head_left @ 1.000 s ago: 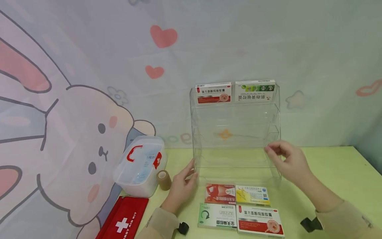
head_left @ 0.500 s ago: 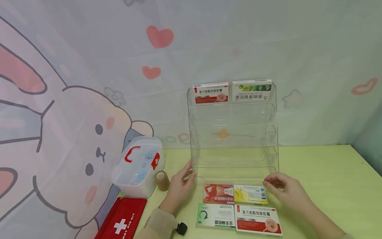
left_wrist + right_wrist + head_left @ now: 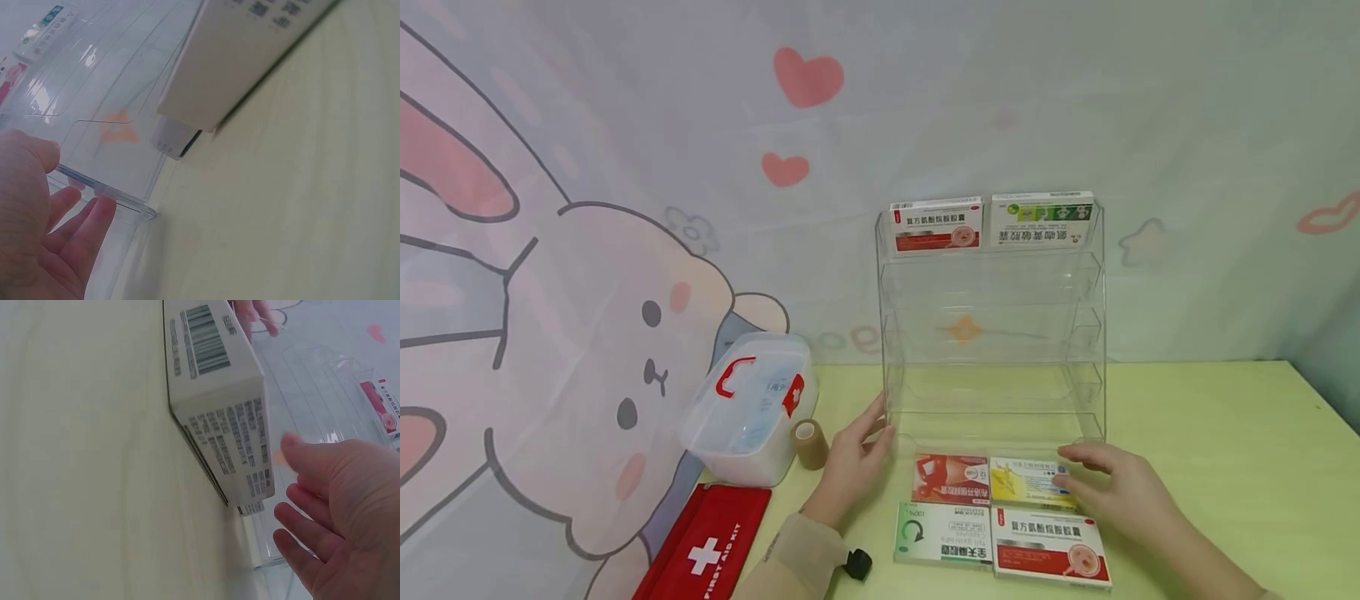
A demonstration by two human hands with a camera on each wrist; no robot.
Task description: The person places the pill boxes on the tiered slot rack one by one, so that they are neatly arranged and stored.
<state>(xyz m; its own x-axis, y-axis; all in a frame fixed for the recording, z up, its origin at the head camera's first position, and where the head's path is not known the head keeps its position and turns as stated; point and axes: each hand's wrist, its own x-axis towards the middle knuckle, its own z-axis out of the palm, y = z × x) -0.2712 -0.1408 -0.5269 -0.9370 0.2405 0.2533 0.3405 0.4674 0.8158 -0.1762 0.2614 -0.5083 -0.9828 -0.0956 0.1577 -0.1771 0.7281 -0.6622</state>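
Observation:
A clear acrylic tiered display rack stands upright on the table. At its lower left edge my left hand grips the rack, with the thumb on one side and the fingers on the other. My right hand reaches over the right end of a yellow medicine box, its thumb and fingers spread apart and holding nothing. Beside the yellow box lie a red box, a green-and-white box and a red-and-white box.
Two more medicine boxes, one red-and-white and one green-and-white, fill the rack's top tier. On the left are a translucent first-aid box, a brown bandage roll and a red first-aid pouch. A printed cloth hangs behind.
My right hand has come down from the rack's right side to the right end of the yellow box. My left hand keeps its place on the rack; the boxes have not moved.

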